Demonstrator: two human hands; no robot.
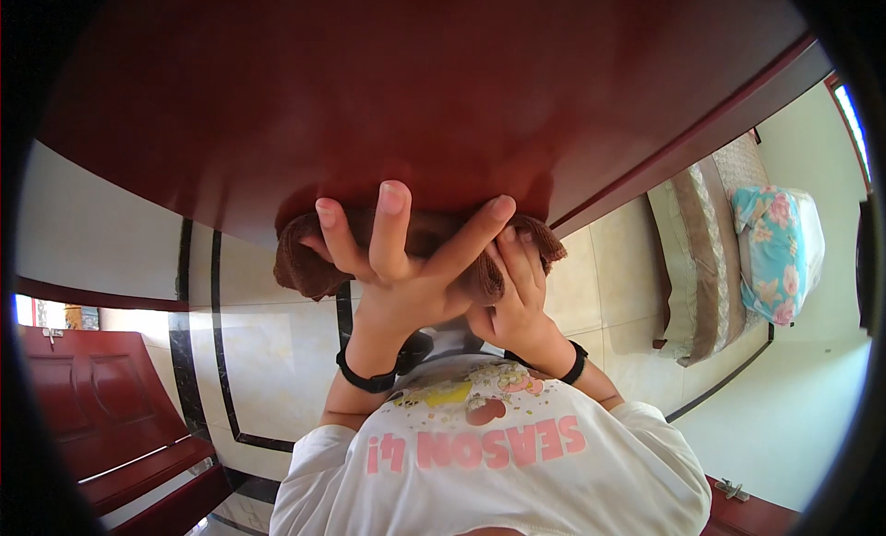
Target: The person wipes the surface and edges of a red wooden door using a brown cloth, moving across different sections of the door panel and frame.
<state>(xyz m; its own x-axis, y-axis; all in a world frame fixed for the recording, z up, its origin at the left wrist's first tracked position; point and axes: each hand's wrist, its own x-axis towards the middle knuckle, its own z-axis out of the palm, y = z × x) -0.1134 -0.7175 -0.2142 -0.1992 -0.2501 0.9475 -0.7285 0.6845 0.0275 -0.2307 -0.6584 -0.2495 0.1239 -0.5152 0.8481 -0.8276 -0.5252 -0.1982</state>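
A brown towel cloth (309,259) is bunched against the lower part of a glossy dark red door panel (369,93). My left hand (397,259) lies over the cloth with its fingers spread, and their tips point up toward the panel. Close beside it, my right hand (519,291) has its fingers together on the cloth's right end, where a fold hangs between the two hands. Both wrists wear black bands. Part of the cloth is hidden behind my hands.
Pale floor tiles (268,333) with dark border strips lie below. At the right stands a bed (697,259) with a blue floral bundle (775,250) on it. Another dark red panelled door (97,388) is at the lower left. A white wall (803,416) runs along the right.
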